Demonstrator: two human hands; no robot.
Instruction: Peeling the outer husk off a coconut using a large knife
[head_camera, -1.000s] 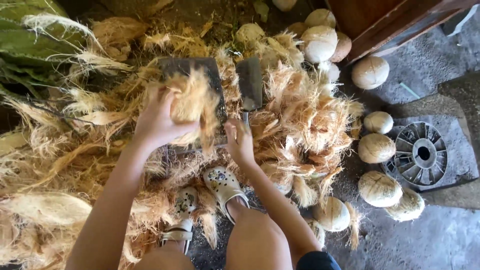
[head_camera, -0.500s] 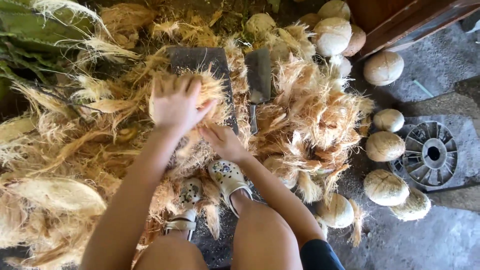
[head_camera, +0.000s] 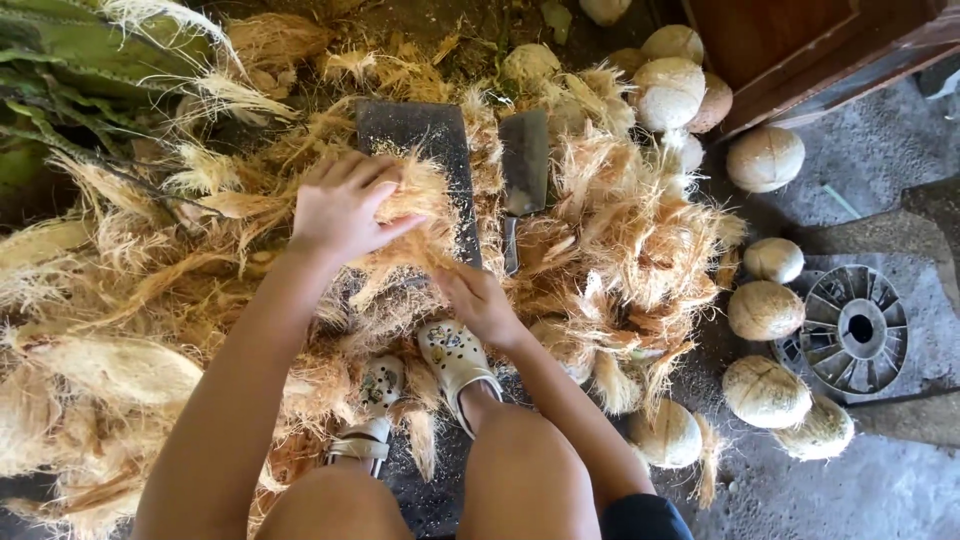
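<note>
Head view, looking down. Our left hand (head_camera: 343, 205) lies spread over the husked coconut (head_camera: 415, 215), fingers wrapped on its fibrous top: grip clamped on it. The coconut sits near frame centre, against the dark upright blade (head_camera: 415, 135) at its 12 o'clock. Our right hand (head_camera: 478, 300), at the coconut's 5 o'clock, grips the loose husk fibre (head_camera: 400, 290) hanging beneath it, fingers closed. A cleaver (head_camera: 523, 165) lies flat at the coconut's 3 o'clock, just beside the blade. Husk litter (head_camera: 620, 240) covers the ground all round. Peeled coconuts (head_camera: 765, 310) lie at 3 to 4 o'clock, near a grey metal wheel (head_camera: 852, 328). Our sandalled feet (head_camera: 455, 360) show at 6 o'clock.
</note>
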